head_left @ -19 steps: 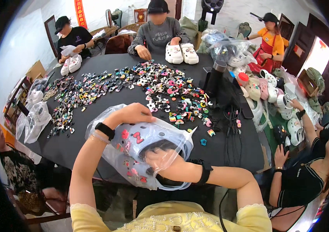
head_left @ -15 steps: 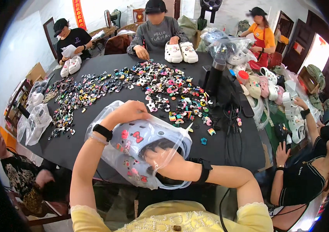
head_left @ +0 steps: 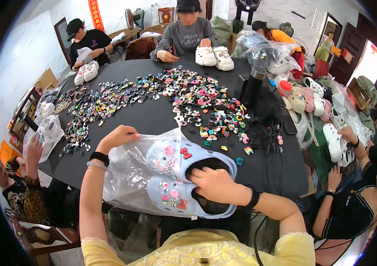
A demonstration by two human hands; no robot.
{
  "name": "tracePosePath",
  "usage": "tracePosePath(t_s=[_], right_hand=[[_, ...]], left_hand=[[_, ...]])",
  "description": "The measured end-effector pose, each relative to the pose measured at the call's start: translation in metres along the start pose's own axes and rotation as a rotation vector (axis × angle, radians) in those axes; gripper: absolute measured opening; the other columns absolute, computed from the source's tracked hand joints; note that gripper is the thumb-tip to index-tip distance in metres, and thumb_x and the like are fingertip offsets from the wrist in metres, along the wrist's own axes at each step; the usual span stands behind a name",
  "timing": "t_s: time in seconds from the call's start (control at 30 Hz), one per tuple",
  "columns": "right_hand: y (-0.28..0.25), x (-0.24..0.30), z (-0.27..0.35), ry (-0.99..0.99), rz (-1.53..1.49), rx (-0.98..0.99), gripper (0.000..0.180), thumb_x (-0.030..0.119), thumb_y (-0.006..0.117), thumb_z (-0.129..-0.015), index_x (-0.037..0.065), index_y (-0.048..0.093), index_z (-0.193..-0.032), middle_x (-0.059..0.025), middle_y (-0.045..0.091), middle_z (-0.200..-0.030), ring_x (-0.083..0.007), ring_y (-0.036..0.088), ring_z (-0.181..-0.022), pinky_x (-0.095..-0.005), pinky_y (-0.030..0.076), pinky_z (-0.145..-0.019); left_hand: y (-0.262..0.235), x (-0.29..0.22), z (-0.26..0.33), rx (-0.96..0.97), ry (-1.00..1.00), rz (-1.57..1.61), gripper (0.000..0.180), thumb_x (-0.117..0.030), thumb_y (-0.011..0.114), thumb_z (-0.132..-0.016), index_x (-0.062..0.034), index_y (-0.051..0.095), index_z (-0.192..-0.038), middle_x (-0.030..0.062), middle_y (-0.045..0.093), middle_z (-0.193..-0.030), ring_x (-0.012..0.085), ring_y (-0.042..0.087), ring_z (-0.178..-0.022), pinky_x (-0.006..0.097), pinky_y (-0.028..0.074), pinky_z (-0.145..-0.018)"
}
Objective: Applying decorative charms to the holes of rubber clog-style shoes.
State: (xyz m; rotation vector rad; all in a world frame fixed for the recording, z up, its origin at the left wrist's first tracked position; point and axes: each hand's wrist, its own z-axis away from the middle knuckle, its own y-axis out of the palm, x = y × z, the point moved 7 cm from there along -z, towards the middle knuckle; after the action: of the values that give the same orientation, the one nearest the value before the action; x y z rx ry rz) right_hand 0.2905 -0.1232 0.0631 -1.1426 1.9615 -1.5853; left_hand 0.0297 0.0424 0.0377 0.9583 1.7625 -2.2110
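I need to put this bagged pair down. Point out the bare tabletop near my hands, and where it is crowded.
Bare black table lies just beyond the left hand, between the clear bag and the band of small charms. Another bare patch sits right of the blue clogs, by the right hand. Crowded: the charms across the middle, the cables on the right.

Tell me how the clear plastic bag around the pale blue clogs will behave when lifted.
The clear plastic bag looks thin and crumpled, so it will probably flop and sag. Its glossy film is likely slippery under the left hand. The pale blue clogs the right hand grips could slide out.
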Motion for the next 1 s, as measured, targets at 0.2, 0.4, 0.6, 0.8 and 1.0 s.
tracePosePath(t_s=[0.2, 0.4, 0.6, 0.8, 1.0], right_hand=[[-0.019, -0.005, 0.006, 0.028, -0.038, 0.006, 0.038, 0.016, 0.063, -0.066, 0.007, 0.057, -0.102, -0.0037, 0.054, -0.091, -0.0207, 0.057, -0.078, -0.0323, 0.05, -0.055], [-0.025, -0.026, 0.018, 0.216, -0.127, -0.006, 0.034, 0.017, 0.062, -0.07, 0.005, 0.055, -0.101, -0.0072, 0.054, -0.095, -0.027, 0.058, -0.081, -0.0378, 0.049, -0.061], [-0.032, -0.051, 0.028, 0.37, -0.225, -0.064, 0.028, 0.013, 0.06, -0.071, 0.001, 0.054, -0.096, -0.0114, 0.053, -0.097, -0.0332, 0.056, -0.083, -0.0396, 0.046, -0.066], [-0.043, -0.052, 0.023, 0.365, -0.288, -0.215, 0.029, 0.012, 0.06, -0.071, 0.001, 0.055, -0.097, -0.0136, 0.054, -0.096, -0.0355, 0.055, -0.084, -0.039, 0.045, -0.067], [-0.04, -0.041, 0.021, 0.32, -0.318, -0.194, 0.029, 0.013, 0.06, -0.071, 0.001, 0.054, -0.097, -0.0137, 0.053, -0.097, -0.0355, 0.054, -0.084, -0.0391, 0.045, -0.067]], left_hand=[[-0.011, -0.004, 0.011, -0.11, 0.071, 0.031, 0.02, -0.021, 0.059, -0.082, -0.0012, 0.063, -0.085, 0.0082, 0.058, -0.074, 0.0168, 0.053, -0.07, 0.029, 0.043, -0.066], [-0.034, -0.049, 0.064, -0.731, 0.16, -0.235, 0.051, -0.021, 0.061, -0.081, -0.0023, 0.042, -0.124, 0.0188, 0.048, -0.117, 0.0332, 0.046, -0.109, 0.039, 0.037, -0.091], [0.009, -0.041, 0.147, -1.124, -0.198, -0.209, 0.072, -0.03, 0.064, -0.079, 0.0029, 0.027, -0.132, 0.0247, 0.033, -0.132, 0.0365, 0.031, -0.123, 0.042, 0.028, -0.099], [0.073, 0.024, 0.172, -1.129, -0.524, 1.134, 0.07, -0.044, 0.049, -0.088, 0.0009, 0.024, -0.135, 0.0194, 0.035, -0.133, 0.0302, 0.031, -0.125, 0.038, 0.025, -0.102], [0.076, 0.002, 0.136, -0.721, -0.043, 1.601, 0.03, -0.029, 0.045, -0.093, -0.0047, 0.048, -0.112, 0.0011, 0.055, -0.097, 0.0092, 0.051, -0.082, 0.022, 0.041, -0.067]])
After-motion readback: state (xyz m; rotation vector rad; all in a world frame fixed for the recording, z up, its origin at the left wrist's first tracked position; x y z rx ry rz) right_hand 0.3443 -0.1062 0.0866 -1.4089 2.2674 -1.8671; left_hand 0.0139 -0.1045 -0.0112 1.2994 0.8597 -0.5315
